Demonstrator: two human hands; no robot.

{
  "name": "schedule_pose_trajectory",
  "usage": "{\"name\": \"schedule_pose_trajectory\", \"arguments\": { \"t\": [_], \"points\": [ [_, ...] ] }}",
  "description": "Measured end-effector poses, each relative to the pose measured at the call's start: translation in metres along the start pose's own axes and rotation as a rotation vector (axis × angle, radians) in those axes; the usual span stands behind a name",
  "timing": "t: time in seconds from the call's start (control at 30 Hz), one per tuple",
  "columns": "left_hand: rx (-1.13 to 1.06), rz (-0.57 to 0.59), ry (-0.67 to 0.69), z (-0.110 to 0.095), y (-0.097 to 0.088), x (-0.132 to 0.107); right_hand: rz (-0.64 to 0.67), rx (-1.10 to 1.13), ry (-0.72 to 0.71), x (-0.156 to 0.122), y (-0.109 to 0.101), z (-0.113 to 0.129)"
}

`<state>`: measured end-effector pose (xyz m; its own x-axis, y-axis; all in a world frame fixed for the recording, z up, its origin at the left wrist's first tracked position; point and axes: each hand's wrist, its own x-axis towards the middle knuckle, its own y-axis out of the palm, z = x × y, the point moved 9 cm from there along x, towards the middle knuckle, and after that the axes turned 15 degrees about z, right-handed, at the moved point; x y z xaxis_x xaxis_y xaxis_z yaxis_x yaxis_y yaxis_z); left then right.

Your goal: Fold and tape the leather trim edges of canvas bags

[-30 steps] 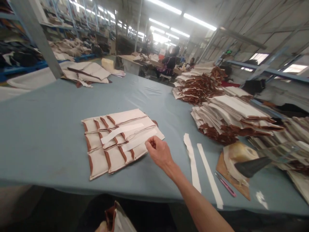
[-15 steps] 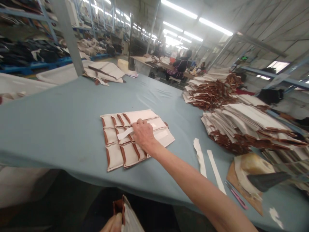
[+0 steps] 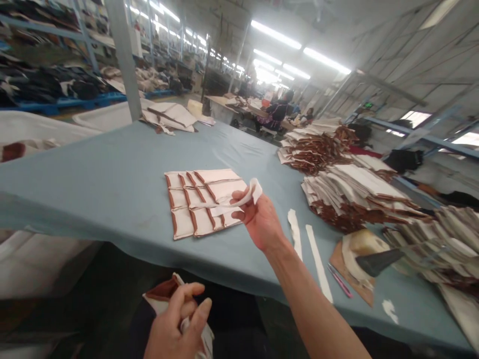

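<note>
My right hand (image 3: 262,224) is turned palm up over the table, its fingers closed on a white fabric strip (image 3: 256,190) that curls up over them and trails to the left. Under it lie several overlapping cream fabric pieces (image 3: 182,223) with brown edges, laid out in rows. Below the table's front edge, my left hand (image 3: 175,319) is closed around a cream fabric piece with brown lining (image 3: 160,291). What its fingers pinch is partly hidden.
Two white strips (image 3: 316,259) lie right of the pieces, beside pink-handled snips (image 3: 340,280) and a tape roll with a dark handle (image 3: 364,252). Stacks of cream and brown pieces (image 3: 359,192) fill the right side. A post (image 3: 125,60) stands at the far left corner. A person (image 3: 275,112) sits beyond.
My right hand has lifted off the laid-out pieces, moved right and turned palm up with the strip. My left hand has come further into view with its fabric piece.
</note>
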<state>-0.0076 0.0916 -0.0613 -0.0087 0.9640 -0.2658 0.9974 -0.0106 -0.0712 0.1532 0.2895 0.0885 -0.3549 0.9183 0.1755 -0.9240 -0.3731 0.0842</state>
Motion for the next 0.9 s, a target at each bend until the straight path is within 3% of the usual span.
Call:
{"name": "schedule_pose_trajectory", "arguments": {
  "t": [0.13, 0.23, 0.37, 0.53, 0.73, 0.8, 0.9],
  "points": [
    [-0.263, 0.235, 0.065, -0.032, 0.047, 0.018, 0.047, 0.482, 0.033, -0.063, 0.020, 0.005],
    [-0.477, 0.304, 0.087, -0.046, 0.072, 0.018, 0.020, 0.613, 0.076, -0.109, 0.024, -0.001],
    [-0.494, 0.379, 0.086, -0.055, 0.090, -0.003, -0.068, 0.671, 0.098, -0.155, 0.014, -0.014],
    [-0.341, 0.378, 0.301, -0.084, 0.089, -0.029, -0.061, 0.837, 0.112, -0.177, 0.014, -0.024],
    [0.144, 0.176, 0.458, -0.123, 0.073, -0.048, -0.010, 0.935, 0.226, -0.187, 0.023, -0.039],
    [0.275, 0.131, 0.481, -0.133, 0.067, -0.057, -0.156, 0.823, 0.285, -0.201, 0.006, -0.059],
    [0.409, 0.153, 0.535, -0.144, 0.065, -0.069, -0.439, 0.566, 0.351, -0.236, -0.034, -0.091]
  ]
}}
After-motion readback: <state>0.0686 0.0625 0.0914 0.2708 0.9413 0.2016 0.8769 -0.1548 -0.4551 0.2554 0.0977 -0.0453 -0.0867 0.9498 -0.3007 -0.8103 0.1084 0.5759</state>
